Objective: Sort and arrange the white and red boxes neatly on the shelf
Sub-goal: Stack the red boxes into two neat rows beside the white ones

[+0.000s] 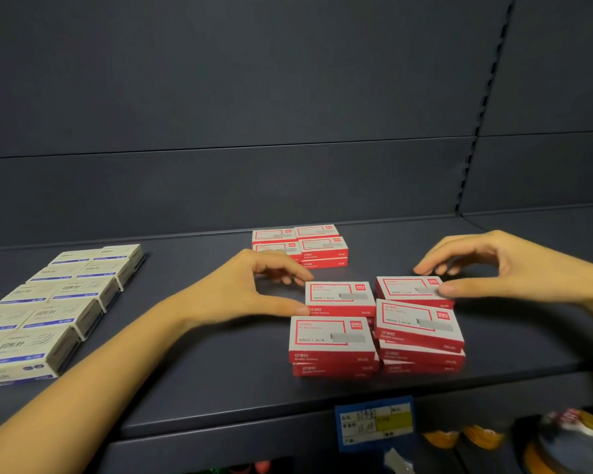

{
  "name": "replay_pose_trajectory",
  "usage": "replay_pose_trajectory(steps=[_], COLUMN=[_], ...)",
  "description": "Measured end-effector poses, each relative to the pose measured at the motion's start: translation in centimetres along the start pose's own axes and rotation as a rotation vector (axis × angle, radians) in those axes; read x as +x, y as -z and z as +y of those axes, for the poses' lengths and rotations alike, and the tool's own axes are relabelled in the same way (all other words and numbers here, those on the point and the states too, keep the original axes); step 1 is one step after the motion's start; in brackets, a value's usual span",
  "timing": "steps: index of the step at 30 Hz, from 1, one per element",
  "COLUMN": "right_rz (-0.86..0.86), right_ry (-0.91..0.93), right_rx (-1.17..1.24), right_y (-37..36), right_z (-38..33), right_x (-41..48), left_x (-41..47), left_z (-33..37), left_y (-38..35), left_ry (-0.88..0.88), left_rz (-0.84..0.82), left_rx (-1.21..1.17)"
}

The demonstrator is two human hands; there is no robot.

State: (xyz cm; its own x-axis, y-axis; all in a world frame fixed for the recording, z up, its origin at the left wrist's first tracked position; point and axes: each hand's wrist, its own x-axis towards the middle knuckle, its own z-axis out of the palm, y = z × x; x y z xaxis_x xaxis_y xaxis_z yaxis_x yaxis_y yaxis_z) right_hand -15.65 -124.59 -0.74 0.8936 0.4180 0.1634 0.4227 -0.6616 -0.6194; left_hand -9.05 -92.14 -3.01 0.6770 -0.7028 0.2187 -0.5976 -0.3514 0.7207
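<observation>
Nearest us on the shelf (202,388), red stacks (332,340) lie long axis left-right. Just behind, our left hand (240,289) pinches the left red box (336,295), our right hand (528,268) the right red box (404,288). Farther back: another red block (322,244).

At far left on the shelf (220,388), paper-clip boxes (59,302) in two rows side by side, running front to back. At centre back, near the rear panel (220,186), rear staple boxes (308,244), two by two, stacked. Before those, right of centre, front staple boxes (374,326) in four touching stacks. Left hand (243,292) at the back-left stack, right hand (514,268) at the back-right, thumbs before, fingers behind. On the shelf's front edge, below these stacks, price label (375,424).
</observation>
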Motion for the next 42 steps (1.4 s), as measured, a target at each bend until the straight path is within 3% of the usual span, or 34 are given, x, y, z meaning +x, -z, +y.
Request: replay_pose_trajectory(steps=[6, 15, 21, 30, 42], right_rz=[-0.018, 0.034, 0.047, 0.062, -0.026], right_ry=[-0.043, -0.056, -0.040, 0.001, -0.056], right_rx=[-0.073, -0.079, -0.012, -0.026, -0.112], right_y=[0.1, -0.6, -0.3, -1.7, -3.8], right_z=[0.1, 0.0, 0.1, -0.8, 0.4], right_x=[-1.0, -0.7, 0.5, 5.9, 8.9], left_x=[0.2, -0.2, -0.6, -0.8, -0.3], left_z=[0.1, -0.3, -1.0, -2.7, -4.2], left_y=[-0.7, 0.4, 2.5, 3.6, 3.3], left_ry=[-0.039, -0.079, 0.012, 0.143, 0.293], left_rz=[-0.026, 0.088, 0.231, 0.208, 0.223], left_rx=[0.019, -0.008, 0.099, 0.204, 0.153])
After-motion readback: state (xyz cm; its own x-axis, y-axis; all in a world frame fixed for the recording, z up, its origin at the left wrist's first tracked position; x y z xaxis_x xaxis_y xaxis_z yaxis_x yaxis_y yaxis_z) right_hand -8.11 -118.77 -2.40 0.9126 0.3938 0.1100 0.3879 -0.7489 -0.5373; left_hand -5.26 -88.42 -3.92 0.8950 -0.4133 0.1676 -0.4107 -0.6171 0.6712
